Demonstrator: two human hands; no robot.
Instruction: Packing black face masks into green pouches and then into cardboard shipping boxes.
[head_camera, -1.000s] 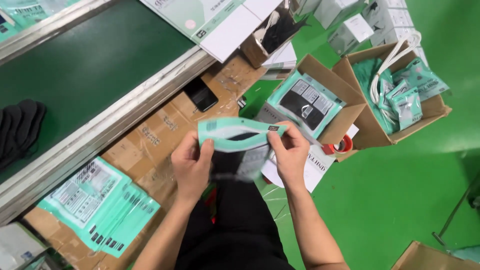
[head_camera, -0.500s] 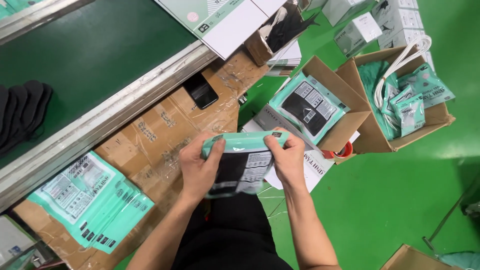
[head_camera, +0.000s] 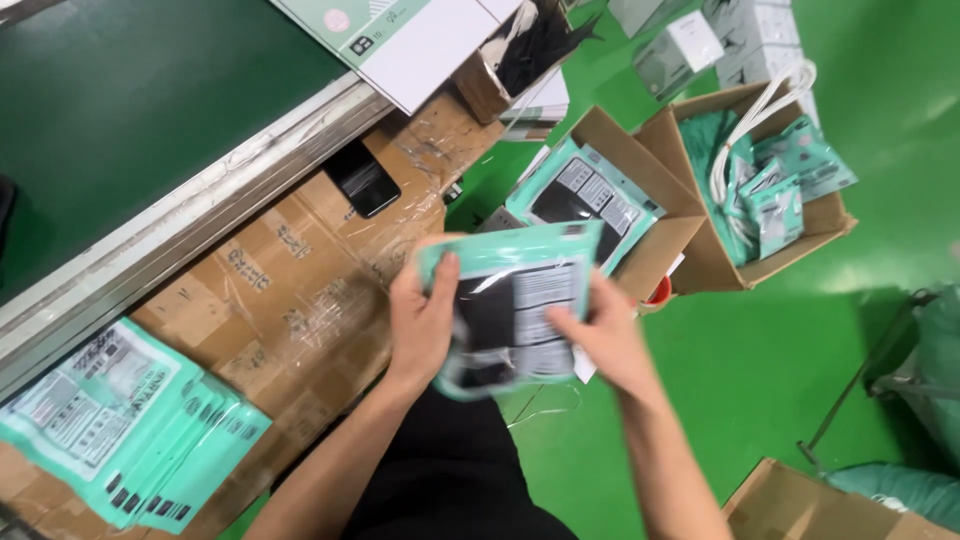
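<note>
I hold a mint-green plastic pouch (head_camera: 515, 300) with a dark item and a white label inside, upright in front of me over my lap. My left hand (head_camera: 420, 325) grips its left edge, thumb lying on the front. My right hand (head_camera: 598, 340) grips its right side, fingers pressed on the label. Just beyond it, an open cardboard box (head_camera: 655, 215) holds more of the same green pouches (head_camera: 580, 195).
A flattened, taped cardboard sheet (head_camera: 290, 290) lies beside a green conveyor belt (head_camera: 130, 110) with a metal rail. A stack of green pouches (head_camera: 120, 425) lies at the lower left. A black phone (head_camera: 362, 178) rests on the cardboard. A second box (head_camera: 770, 180) holds pouches and white cord.
The pouch was held flat with its open mouth spread; now it is turned upright, label facing me, and both hands have shifted lower along its sides.
</note>
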